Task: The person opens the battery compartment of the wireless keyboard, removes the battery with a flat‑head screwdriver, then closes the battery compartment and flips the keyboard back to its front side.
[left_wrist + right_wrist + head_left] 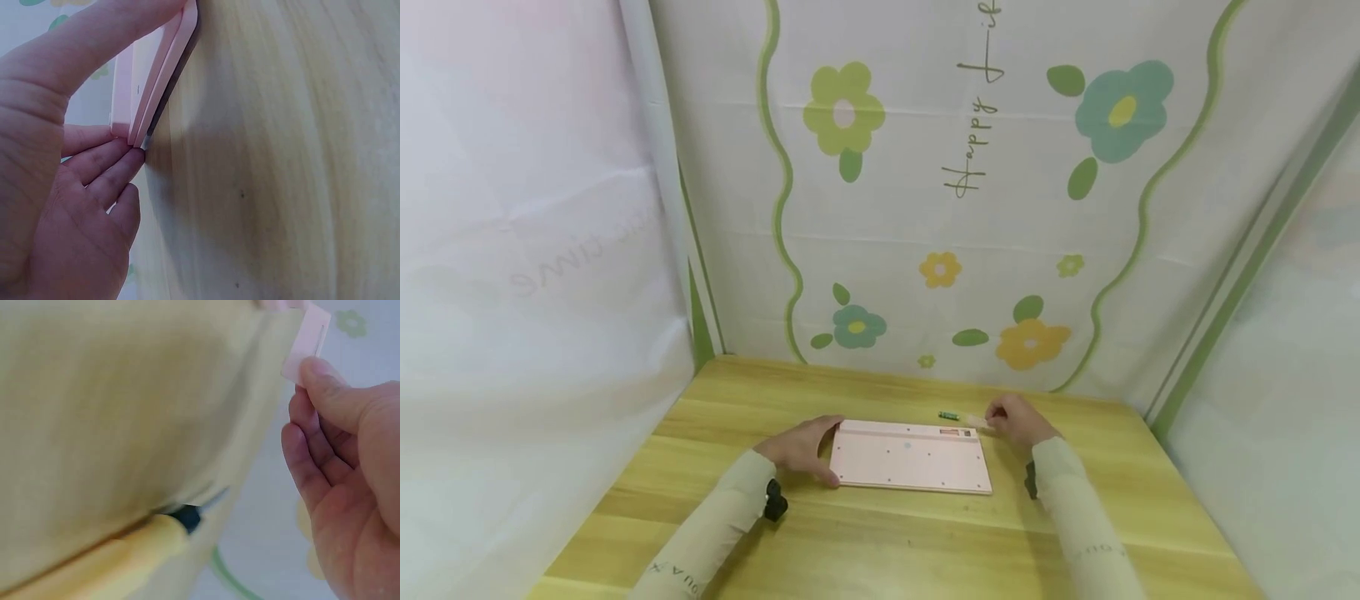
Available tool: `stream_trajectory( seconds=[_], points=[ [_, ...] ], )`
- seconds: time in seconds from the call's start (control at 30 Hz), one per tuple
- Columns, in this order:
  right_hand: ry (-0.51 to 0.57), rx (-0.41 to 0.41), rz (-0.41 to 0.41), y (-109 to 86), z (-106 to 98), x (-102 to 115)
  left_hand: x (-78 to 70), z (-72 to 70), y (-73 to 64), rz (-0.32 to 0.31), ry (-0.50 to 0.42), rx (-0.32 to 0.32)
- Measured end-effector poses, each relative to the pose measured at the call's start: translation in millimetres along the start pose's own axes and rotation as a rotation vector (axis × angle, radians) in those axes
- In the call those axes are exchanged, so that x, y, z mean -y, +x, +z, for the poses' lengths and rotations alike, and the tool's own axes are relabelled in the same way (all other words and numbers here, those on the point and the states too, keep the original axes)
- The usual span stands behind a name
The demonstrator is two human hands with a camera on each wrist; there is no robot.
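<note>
A pink keyboard (pixel 910 462) lies face down on the table, its underside dotted with small screws. My left hand (pixel 801 450) grips its left end, thumb at the near corner and fingers at the far one; the left wrist view shows fingertips against the keyboard's edge (pixel 147 94). At the far right corner the battery compartment (pixel 955 432) is uncovered and shows something orange inside. Just beyond that corner, my right hand (pixel 1018 421) pinches a small pale pink battery cover (pixel 306 344) between thumb and fingers. A green battery (pixel 948 415) lies behind the keyboard.
In the right wrist view, a blurred yellow handle (pixel 137 553) with a black collar and thin shaft lies on the table, like a screwdriver. A flower-printed cloth (pixel 940 208) hangs behind the wooden table (pixel 887 550), with white cloths on both sides.
</note>
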State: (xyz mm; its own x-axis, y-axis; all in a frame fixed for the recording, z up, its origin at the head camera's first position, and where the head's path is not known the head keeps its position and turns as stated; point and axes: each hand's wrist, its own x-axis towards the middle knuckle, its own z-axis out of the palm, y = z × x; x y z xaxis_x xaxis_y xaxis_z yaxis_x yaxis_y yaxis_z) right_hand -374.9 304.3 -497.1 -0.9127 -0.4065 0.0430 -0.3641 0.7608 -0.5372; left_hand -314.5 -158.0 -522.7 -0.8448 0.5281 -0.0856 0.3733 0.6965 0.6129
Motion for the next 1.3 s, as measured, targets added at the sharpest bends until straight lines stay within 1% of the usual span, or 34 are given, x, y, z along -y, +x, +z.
stream_trajectory(
  seconds=[0.17,0.33,0.5,0.67,0.87,0.97,1.03,1.2,1.3],
  points=[
    [-0.034,0.06,-0.102,4.5,-11.4,20.2,-0.3,-0.8,-0.1,-0.012,0.008,0.001],
    [-0.053,0.139,-0.118,8.6,-14.6,37.1,-0.1,-1.0,1.2,-0.022,0.006,0.007],
    [-0.02,0.195,-0.14,13.5,-9.0,44.1,0.8,-0.7,1.7,-0.011,-0.001,0.009],
    [0.005,0.213,-0.157,15.4,-2.4,45.8,-0.2,0.4,0.6,-0.017,0.0,0.015],
    [0.001,0.213,-0.193,16.0,0.2,48.1,-3.7,-1.5,-0.3,-0.019,-0.005,0.009],
    [0.0,0.22,-0.192,16.6,0.4,50.5,-5.6,-2.3,-0.2,-0.023,-0.008,0.008],
    [0.006,0.229,-0.171,16.6,0.4,52.0,-5.9,-2.3,0.2,-0.025,-0.012,0.006],
    [0.03,0.243,-0.156,15.9,0.2,51.7,-4.6,-1.2,-0.2,-0.02,-0.009,0.008],
    [0.022,0.239,-0.145,16.8,1.0,51.5,-3.7,-1.4,-0.7,-0.019,-0.001,0.008]
  ],
)
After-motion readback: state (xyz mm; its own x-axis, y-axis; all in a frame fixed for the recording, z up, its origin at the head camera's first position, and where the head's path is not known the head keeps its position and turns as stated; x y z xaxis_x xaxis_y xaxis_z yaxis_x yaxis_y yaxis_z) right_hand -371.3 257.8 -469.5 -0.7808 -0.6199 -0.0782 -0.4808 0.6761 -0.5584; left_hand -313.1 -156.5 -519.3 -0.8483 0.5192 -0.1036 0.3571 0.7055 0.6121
